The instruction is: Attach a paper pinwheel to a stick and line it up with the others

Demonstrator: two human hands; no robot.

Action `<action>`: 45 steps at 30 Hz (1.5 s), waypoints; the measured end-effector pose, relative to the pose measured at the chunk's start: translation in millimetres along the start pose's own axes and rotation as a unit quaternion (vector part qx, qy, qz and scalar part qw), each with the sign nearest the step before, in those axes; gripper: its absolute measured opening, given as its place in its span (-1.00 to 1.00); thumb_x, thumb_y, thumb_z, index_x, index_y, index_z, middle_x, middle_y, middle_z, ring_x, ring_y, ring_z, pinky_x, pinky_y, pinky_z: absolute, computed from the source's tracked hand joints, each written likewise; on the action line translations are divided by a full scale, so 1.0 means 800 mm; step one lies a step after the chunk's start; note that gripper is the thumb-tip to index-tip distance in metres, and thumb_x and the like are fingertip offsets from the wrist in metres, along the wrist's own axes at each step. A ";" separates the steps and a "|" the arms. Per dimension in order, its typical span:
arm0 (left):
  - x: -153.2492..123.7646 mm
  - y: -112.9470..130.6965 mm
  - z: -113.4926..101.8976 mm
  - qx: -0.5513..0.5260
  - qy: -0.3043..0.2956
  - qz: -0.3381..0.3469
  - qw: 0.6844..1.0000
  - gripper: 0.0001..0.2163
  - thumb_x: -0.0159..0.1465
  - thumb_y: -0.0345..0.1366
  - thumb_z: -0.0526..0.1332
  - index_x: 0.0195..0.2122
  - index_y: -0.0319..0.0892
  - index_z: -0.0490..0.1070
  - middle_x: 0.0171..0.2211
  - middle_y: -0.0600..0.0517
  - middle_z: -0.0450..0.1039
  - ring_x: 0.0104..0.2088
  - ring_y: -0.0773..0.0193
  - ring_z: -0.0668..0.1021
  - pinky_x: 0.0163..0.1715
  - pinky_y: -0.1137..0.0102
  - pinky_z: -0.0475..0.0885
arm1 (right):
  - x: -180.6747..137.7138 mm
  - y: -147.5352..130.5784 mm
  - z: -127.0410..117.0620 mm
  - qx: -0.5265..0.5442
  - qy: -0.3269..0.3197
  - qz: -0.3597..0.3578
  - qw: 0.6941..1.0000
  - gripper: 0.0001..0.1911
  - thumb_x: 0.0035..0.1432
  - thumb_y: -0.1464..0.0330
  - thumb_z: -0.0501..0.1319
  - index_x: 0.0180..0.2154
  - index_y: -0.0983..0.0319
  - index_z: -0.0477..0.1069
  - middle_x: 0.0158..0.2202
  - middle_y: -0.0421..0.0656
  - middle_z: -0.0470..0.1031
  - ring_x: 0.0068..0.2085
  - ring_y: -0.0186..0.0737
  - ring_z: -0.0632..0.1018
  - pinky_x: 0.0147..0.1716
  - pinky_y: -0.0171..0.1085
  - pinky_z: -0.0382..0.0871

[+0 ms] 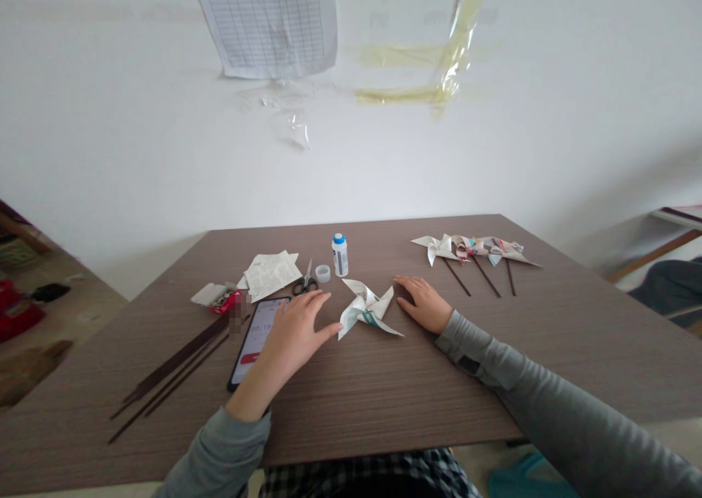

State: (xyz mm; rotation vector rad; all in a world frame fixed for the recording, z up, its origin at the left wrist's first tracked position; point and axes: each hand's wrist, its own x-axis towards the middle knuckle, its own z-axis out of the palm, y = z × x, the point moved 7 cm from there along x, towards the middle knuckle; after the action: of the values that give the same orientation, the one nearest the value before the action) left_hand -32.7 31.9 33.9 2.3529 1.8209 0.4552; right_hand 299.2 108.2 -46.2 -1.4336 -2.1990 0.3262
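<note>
A folded paper pinwheel (368, 309), made of printed paper and without a stick, lies flat on the table between my hands. My left hand (299, 327) hovers over the right side of a phone, fingers apart, its thumb tip at the pinwheel's left blade; whether they touch I cannot tell. To the pinwheel's right, my right hand (425, 305) rests on the tabletop with fingers stretched out, holding nothing. The phone (257, 341), partly covered by my left hand and wrist, shows a running timer screen. Beyond it are black-handled scissors (306, 284).
Pinwheels on sticks (472, 249) lie at the back right. A white bottle with blue cap (340, 255) stands beside a small clear cup (323, 273). Paper sheets (271, 273), an open red box (222, 298) and dark thin sticks (175, 363) occupy the table's left. A wall (351, 176) closes the back.
</note>
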 end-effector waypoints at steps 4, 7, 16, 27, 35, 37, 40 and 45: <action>-0.004 -0.056 -0.036 -0.025 0.072 0.007 0.997 -0.65 0.58 -0.02 0.47 0.25 0.00 0.91 0.43 -0.19 0.88 0.46 -0.26 0.85 0.64 -0.10 0.66 | 0.000 -0.001 -0.002 0.000 0.003 -0.002 1.000 -0.47 0.59 0.33 0.44 0.48 0.15 0.74 0.58 0.15 0.75 0.62 0.33 0.70 0.71 0.37 0.56; -0.011 -0.111 -0.060 0.002 0.094 -0.030 0.995 -0.69 0.55 -0.03 0.39 0.05 -0.01 0.93 0.35 -0.17 0.92 0.39 -0.25 0.87 0.60 -0.05 0.69 | 0.000 -0.003 -0.002 0.001 0.003 0.000 1.000 -0.50 0.59 0.33 0.44 0.45 0.14 0.76 0.59 0.16 0.74 0.62 0.33 0.70 0.70 0.37 0.56; -0.059 -0.200 -0.077 0.151 0.081 -0.153 0.973 -0.66 0.52 -0.20 0.26 -0.05 0.00 0.93 0.25 -0.21 0.95 0.23 -0.33 0.89 0.33 -0.10 0.77 | -0.001 -0.007 -0.005 0.003 0.004 0.009 1.000 -0.53 0.60 0.31 0.43 0.43 0.13 0.77 0.58 0.13 0.75 0.61 0.32 0.69 0.68 0.33 0.59; -0.073 -0.204 -0.074 0.169 0.060 -0.209 0.961 -0.71 0.51 -0.26 0.34 -0.17 0.03 0.95 0.36 -0.20 0.90 0.37 -0.38 0.82 0.48 -0.14 0.67 | -0.001 -0.009 -0.005 0.001 0.002 0.009 1.000 -0.53 0.60 0.32 0.44 0.43 0.14 0.77 0.59 0.16 0.74 0.61 0.37 0.70 0.68 0.39 0.58; -0.065 -0.211 -0.073 0.158 0.042 -0.218 0.962 -0.69 0.50 -0.24 0.32 -0.19 0.00 0.95 0.40 -0.21 0.89 0.37 -0.40 0.85 0.44 -0.10 0.73 | -0.001 -0.011 -0.007 -0.001 -0.002 0.012 1.000 -0.53 0.61 0.32 0.44 0.43 0.14 0.77 0.59 0.15 0.74 0.63 0.35 0.69 0.70 0.37 0.56; -0.063 -0.213 -0.074 0.152 0.041 -0.217 0.964 -0.68 0.49 -0.25 0.31 -0.21 -0.01 0.95 0.39 -0.22 0.90 0.36 -0.41 0.86 0.44 -0.10 0.75 | -0.001 -0.010 -0.007 0.001 0.001 0.010 1.000 -0.54 0.61 0.33 0.43 0.43 0.14 0.77 0.58 0.15 0.75 0.62 0.35 0.69 0.68 0.38 0.57; -0.061 -0.215 -0.079 0.143 0.042 -0.221 0.964 -0.72 0.44 -0.24 0.35 -0.27 0.03 0.92 0.33 -0.18 0.93 0.38 -0.40 0.85 0.41 -0.07 0.77 | -0.001 -0.010 -0.007 0.002 0.006 0.007 1.000 -0.55 0.60 0.32 0.43 0.41 0.14 0.78 0.57 0.15 0.75 0.60 0.36 0.70 0.67 0.39 0.59; -0.061 -0.209 -0.081 0.127 0.045 -0.217 0.967 -0.74 0.42 -0.24 0.37 -0.27 0.00 0.91 0.33 -0.21 0.92 0.37 -0.40 0.85 0.38 -0.08 0.79 | -0.001 -0.010 -0.007 -0.004 0.002 0.008 1.000 -0.54 0.61 0.31 0.42 0.42 0.14 0.78 0.58 0.15 0.75 0.60 0.34 0.70 0.68 0.36 0.58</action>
State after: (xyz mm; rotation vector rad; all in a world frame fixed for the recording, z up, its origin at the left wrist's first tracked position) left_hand -217.7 23.9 39.8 2.0016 2.4816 0.2880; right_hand 296.5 103.6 -38.3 -1.4551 -2.1890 0.3185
